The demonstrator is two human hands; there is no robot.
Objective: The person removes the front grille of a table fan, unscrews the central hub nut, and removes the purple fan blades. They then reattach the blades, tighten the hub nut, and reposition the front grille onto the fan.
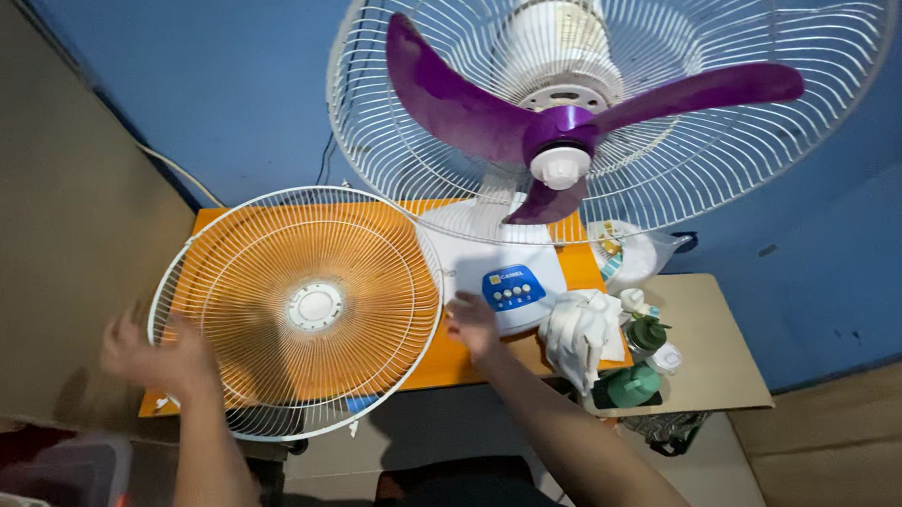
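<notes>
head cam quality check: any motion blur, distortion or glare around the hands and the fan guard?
Head view: left hand smeared by motion blur at the rim of the detached front guard; right hand sharper, by the fan base; wide-angle stretch bends the walls and the purple blades; light is even, no hard glare, with a soft shadow under the orange table.

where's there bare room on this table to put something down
Bare orange table shows between the front grille and the white cloth, at the right hand. The tan board right of the green bottles is free. The fan base and bag crowd the back.
</notes>
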